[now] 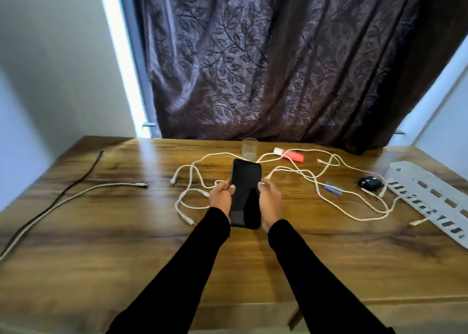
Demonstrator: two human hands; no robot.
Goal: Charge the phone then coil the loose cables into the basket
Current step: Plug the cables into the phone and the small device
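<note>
We hold the phone at frame centre above the desk, screen up and dark. Its long axis runs from bottom to top of the frame, leaning a little left at the far end. Our left hand grips its left edge, our right hand its right edge, fingers curled round it. White cables sprawl loose on the desk behind the phone, spreading right toward the white basket at the right edge. A grey cable and a black cable lie at left.
</note>
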